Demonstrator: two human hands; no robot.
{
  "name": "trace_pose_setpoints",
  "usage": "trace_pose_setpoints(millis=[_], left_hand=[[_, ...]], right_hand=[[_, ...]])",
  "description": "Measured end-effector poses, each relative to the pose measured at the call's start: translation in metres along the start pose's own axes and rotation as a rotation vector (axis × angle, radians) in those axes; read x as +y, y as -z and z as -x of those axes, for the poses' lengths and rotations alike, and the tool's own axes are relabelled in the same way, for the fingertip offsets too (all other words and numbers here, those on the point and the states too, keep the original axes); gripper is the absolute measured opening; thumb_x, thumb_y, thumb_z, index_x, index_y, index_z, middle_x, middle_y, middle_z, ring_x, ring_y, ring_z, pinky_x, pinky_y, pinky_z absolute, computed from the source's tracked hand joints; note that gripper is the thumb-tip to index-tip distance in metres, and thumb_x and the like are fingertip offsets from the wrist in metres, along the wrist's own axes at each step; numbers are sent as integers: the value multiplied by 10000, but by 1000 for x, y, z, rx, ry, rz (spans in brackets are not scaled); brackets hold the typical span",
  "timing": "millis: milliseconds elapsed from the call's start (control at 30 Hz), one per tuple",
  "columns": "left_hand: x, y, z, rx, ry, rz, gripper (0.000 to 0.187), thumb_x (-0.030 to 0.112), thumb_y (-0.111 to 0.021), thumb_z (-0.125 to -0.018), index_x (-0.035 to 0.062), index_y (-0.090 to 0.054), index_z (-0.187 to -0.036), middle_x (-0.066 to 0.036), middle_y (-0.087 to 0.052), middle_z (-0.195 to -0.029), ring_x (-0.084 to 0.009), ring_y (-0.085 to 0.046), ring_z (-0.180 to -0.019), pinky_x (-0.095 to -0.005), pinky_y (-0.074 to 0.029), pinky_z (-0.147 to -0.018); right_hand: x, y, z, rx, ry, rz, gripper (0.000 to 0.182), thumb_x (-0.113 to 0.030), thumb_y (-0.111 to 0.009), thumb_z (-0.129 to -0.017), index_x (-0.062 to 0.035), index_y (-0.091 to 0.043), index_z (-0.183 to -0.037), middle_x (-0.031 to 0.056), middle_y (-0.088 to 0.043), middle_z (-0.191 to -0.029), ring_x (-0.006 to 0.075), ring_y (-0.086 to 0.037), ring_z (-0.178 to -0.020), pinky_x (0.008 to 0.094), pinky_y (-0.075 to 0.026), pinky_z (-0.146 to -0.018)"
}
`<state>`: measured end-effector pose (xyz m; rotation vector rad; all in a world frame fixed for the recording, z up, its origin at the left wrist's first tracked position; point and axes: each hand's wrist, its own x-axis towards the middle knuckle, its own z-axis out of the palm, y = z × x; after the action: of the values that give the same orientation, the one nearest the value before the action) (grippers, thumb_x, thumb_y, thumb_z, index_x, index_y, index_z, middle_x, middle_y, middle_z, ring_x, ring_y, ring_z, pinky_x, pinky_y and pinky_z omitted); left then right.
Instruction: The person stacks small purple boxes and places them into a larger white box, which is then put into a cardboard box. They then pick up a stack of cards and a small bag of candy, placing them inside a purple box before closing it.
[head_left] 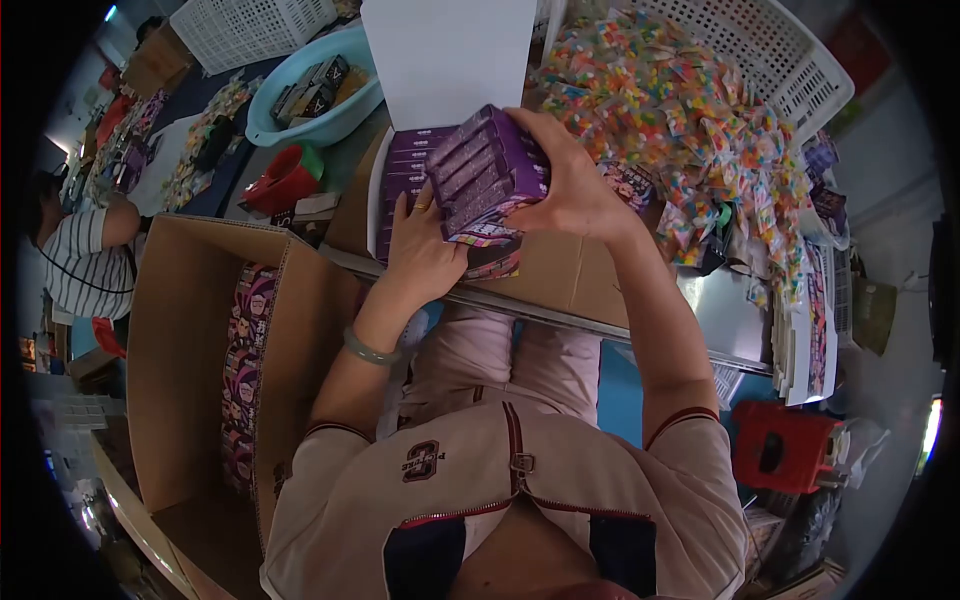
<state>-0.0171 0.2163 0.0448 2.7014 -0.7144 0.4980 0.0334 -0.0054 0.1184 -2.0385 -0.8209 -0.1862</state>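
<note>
A tilted block of purple small boxes (490, 175), packed side by side, is gripped at its right end by my right hand (570, 180). My right thumb lies along the near side and the fingers reach over the far edge. My left hand (425, 240), with a ring and a bangle, has its fingers stretched out and apart at the lower left of that block. Its fingertips are over a row of purple boxes (405, 165) inside a white carton (450, 60) whose lid stands upright. The block covers part of that carton.
A tall brown carton (190, 300) with printed purple packaging (245, 380) inside stands at left. Many small candy packets (640, 110) are heaped at right by a white basket (790, 60). A blue basin (330, 120) is behind. A red stool (785, 445) stands lower right. Another person (90, 260) is at far left.
</note>
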Motion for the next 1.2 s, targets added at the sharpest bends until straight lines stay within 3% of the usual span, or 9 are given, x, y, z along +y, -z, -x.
trace_pose_setpoints(millis=[67, 133, 300, 500, 700, 867, 1100, 1167, 1200], left_hand=[[-5, 0, 2, -44, 56, -62, 494, 238, -595, -827, 134, -557, -1308, -145, -473, -1408, -369, -374, -1354, -616, -304, -1040], [-8, 1, 3, -89, 82, -57, 488, 248, -509, -856, 58, -545, -1304, -143, -488, -1404, -412, -372, -1349, -665, -253, -1042], [-11, 16, 1, -109, 149, 40, 511, 276, -510, -857, 44, -534, -1311, -154, -429, -1444, -375, -330, -1388, -667, -268, -1048], [-12, 5, 6, -69, 111, -27, 489, 287, -492, -868, 46, -544, -1291, -156, -488, -1331, -390, -307, -1400, -685, -254, -1047], [-13, 9, 0, -128, 99, -54, 541, 295, -507, -851, -13, -526, -1296, -172, -387, -1479, -384, -296, -1406, -672, -248, -1061], [-18, 15, 4, -135, 137, 101, 650, 300, -569, -801, -45, -477, -1344, -171, -292, -1550, -376, -272, -1423, -600, -185, -1123], [-19, 26, 2, -182, 237, 262, 723, 293, -547, -808, -33, -371, -1428, -179, -291, -1550, -351, -237, -1446, -575, -153, -1146], [-21, 20, 4, -172, 162, 164, 720, 308, -512, -807, -25, -369, -1429, -175, -315, -1539, -372, -273, -1425, -592, -163, -1135], [-22, 19, 4, -189, 146, 167, 720, 308, -512, -807, -25, -369, -1429, -175, -315, -1539, -372, -273, -1425, -592, -163, -1135]], right_hand=[[10, -2, 1, -26, -40, 4, 1024, -123, -839, -504, -45, -390, -1421, 151, -520, -1293, 312, -513, -1208, 371, -390, -1057], [4, 5, 1, -69, -74, 92, 1021, -123, -837, -502, -54, -393, -1419, 155, -522, -1286, 323, -519, -1197, 376, -397, -1051], [-22, 13, -10, -192, -119, 271, 995, -122, -833, -502, -73, -415, -1404, 162, -535, -1263, 341, -534, -1176, 388, -418, -1035], [-1, 13, -19, -220, -7, -27, 1003, -131, -828, -484, -18, -425, -1395, 161, -530, -1301, 300, -523, -1219, 361, -398, -1060], [11, 5, -12, -313, -195, -293, 1026, -146, -847, -489, 22, -409, -1401, 147, -576, -1268, 244, -538, -1196, 328, -393, -1049], [9, 18, -18, -353, -395, -34, 989, -225, -852, -558, 16, -405, -1407, 172, -592, -1251, 257, -576, -1147, 338, -439, -1006], [-2, 20, -37, -400, -398, 48, 941, -273, -837, -581, 42, -433, -1371, 192, -615, -1197, 268, -608, -1092, 343, -476, -964], [4, 15, -37, -362, -191, 260, 916, -288, -802, -596, 13, -433, -1378, 173, -663, -1109, 249, -636, -1014, 328, -489, -924], [0, 14, -41, -348, -209, 254, 916, -288, -802, -596, 13, -433, -1378, 173, -663, -1109, 249, -636, -1014, 328, -489, -924]])
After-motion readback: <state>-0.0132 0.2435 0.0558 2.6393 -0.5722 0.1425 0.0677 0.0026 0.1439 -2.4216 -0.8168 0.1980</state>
